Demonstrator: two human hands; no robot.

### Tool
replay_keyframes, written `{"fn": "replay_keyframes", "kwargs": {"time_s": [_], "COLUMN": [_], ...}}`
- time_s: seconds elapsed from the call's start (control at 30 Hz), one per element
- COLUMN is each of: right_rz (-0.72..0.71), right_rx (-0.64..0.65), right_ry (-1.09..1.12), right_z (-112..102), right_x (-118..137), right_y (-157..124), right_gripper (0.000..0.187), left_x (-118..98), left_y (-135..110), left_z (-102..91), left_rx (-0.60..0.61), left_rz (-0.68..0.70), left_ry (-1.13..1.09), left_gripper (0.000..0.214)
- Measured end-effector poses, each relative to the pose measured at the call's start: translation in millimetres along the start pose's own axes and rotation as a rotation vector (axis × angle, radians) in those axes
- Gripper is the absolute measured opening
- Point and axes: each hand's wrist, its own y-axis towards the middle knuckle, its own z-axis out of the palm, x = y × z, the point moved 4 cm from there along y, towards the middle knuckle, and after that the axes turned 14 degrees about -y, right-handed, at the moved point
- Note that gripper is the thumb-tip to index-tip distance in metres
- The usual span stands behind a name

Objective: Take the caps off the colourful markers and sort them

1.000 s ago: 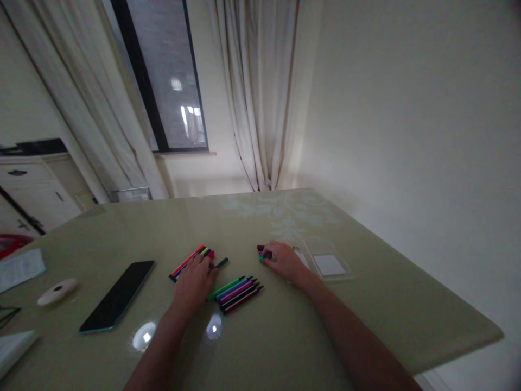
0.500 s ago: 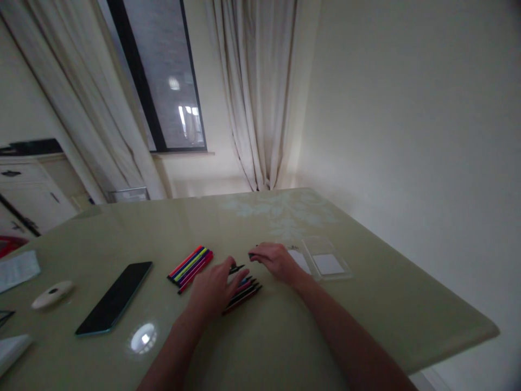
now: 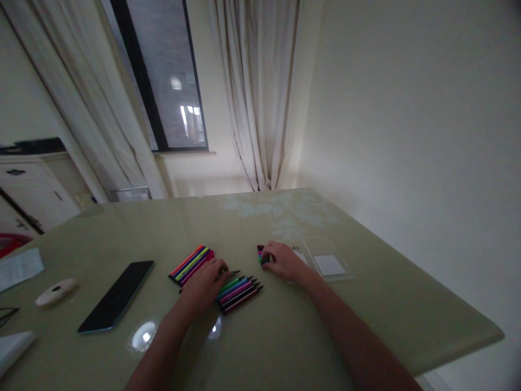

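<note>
My left hand [image 3: 205, 285] is closed around a felt-tip pen [image 3: 234, 273], whose bare dark tip points right. Just below lie several uncapped felt-tip pens [image 3: 240, 296] in green, blue, purple and dark red, side by side with their tips to the right. Partly behind the left hand is a row of capped felt-tip pens [image 3: 189, 263] in orange, blue, yellow and pink. My right hand [image 3: 283, 259] pinches a small dark pen cap [image 3: 266, 259] at the tabletop. Beside its fingertips sit several coloured pen caps [image 3: 259, 250], partly hidden by the hand.
An open clear plastic case [image 3: 344, 266] with a white card lies right of my right hand. A black phone [image 3: 116, 296] and a white computer mouse [image 3: 56, 292] rest at left. Paper [image 3: 20, 269] lies at the far left. The pale green tabletop [image 3: 366, 326] reaches the wall.
My left hand has moved left with its pen, uncovering more of the uncapped row. The right hand has turned downward and right, and the coloured caps by its fingers now show.
</note>
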Motion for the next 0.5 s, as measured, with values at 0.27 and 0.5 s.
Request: {"fn": "replay_keyframes", "kwargs": {"time_s": [0.27, 0.5], "right_rz": [0.009, 0.112], "right_rx": [-0.004, 0.0], "right_ry": [0.02, -0.064], "right_z": [0.5, 6.3], "right_x": [2.8, -1.0], "right_y": [-1.4, 3.0], "right_gripper": [0.012, 0.007], "left_x": [17.4, 31.1], "left_y": [-2.5, -4.6], "left_z": [-25.6, -23.8], "left_rx": [-0.245, -0.238], "left_rz": [-0.192, -0.227], "left_ry": [0.178, 0.319], "left_gripper": [0.022, 0.019]}}
